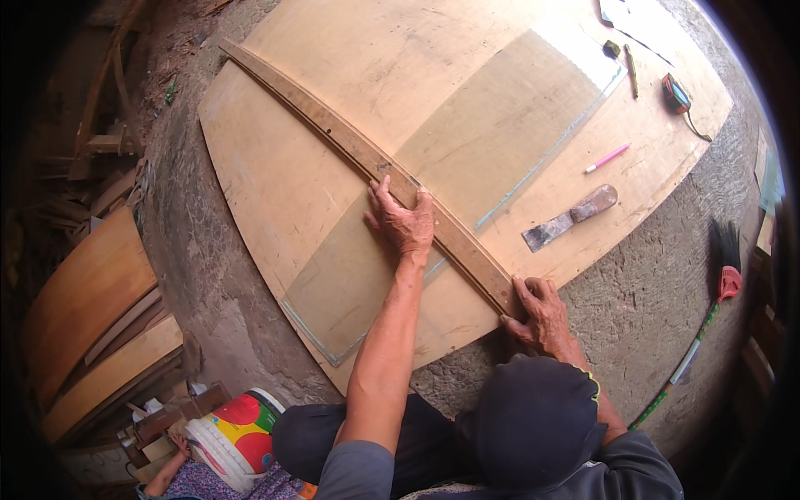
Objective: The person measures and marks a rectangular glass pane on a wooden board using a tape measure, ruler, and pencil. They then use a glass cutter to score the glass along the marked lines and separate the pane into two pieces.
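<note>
Step in hand, by appearance: lining up a strip diagonally across glass on a board. Called for next, probably: checking alignment, then holding firm at both points of contact. Location of strip: over the glass, near end by the board's edge. Left hand: partway along, at the end of an outstretched forearm, grasping across the strip's width with parted fingers. Right hand: at the near end, grasping between thumb and fingers, with forearm partly hidden behind a dark cap.
</note>
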Demonstrator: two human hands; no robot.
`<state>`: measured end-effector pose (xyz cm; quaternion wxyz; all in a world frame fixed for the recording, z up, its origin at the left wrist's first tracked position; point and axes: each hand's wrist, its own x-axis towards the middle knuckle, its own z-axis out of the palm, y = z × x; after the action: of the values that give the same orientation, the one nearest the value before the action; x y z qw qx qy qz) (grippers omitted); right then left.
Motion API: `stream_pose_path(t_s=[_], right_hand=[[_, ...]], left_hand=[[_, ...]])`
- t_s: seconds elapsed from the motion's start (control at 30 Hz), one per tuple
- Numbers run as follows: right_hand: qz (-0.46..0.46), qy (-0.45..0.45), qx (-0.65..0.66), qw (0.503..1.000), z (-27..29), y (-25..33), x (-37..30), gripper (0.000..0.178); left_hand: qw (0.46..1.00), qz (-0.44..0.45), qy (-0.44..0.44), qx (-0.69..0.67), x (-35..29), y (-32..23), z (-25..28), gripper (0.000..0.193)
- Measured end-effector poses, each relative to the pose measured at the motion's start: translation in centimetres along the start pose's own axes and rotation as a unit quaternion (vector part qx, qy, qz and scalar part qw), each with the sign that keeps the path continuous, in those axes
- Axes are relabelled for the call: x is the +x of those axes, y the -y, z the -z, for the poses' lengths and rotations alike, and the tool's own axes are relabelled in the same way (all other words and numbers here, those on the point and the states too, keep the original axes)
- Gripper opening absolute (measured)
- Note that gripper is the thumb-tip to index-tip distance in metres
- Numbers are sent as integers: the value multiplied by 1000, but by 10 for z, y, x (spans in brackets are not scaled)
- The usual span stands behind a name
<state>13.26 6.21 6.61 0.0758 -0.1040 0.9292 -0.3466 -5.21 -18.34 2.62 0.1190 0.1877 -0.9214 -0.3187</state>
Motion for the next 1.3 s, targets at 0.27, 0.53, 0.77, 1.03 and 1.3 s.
stream_pose_path(t_s=[0.27,0.53,0.77,1.03,1.3], right_hand=[[4,-1,1,1000,0,-1,0,79],[3,1,5,1000,1,0,0,78],[1,-4,-4,1000,-1,1,0,79],[8,-24,-8,1000,-4,3,0,80],[-19,-23,5,1000,-7,6,-1,80]], left_hand=[[1000,4,-2,-16,0,0,-1,70],[1000,2,-2,-2,-1,0,-1,69],[1000,-5,6,7,-1,3,-1,70],[1000,8,18,4,-1,1,1,71],[1000,-3,-1,5,-2,-1,1,69]])
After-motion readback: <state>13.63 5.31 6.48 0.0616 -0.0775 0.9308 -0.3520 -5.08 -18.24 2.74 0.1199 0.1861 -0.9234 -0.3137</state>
